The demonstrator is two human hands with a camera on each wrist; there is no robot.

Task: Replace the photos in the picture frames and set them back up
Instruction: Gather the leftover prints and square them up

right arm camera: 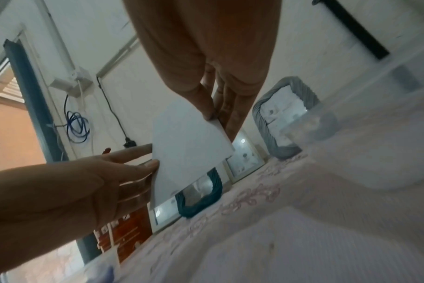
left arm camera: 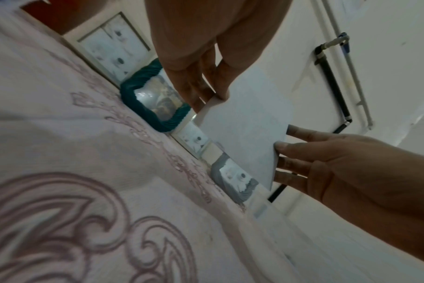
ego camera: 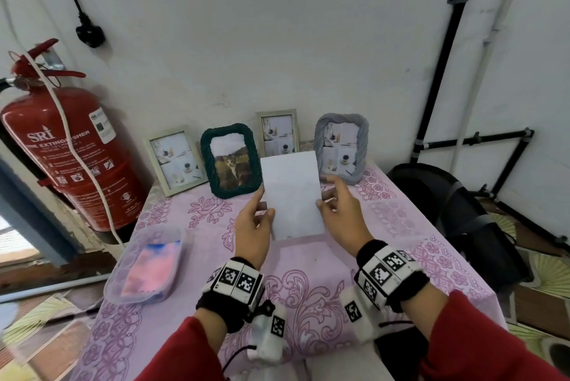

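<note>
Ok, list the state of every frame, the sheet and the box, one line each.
white sheet: held up off the table, blank side to the camera, pinched by left hand and right hand
green frame: upright, cat photo inside
grey frame: upright, stock print
two pale frames: upright, stock prints
plastic box: lid closed

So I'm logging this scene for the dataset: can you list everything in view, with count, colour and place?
photo: 1, white back showing, held above the table
pale wooden frames: 2, whitish, back row, standing
rope frame: 1, dark green, cat picture, back row
ribbed frame: 1, grey, back right
tablecloth: 1, pink floral, over the table
plastic box: 1, clear, pink-blue contents, front left
fire extinguisher: 1, red, left wall
plug: 1, black, wall
left hand: pinches photo's left edge
right hand: pinches photo's right edge
</note>
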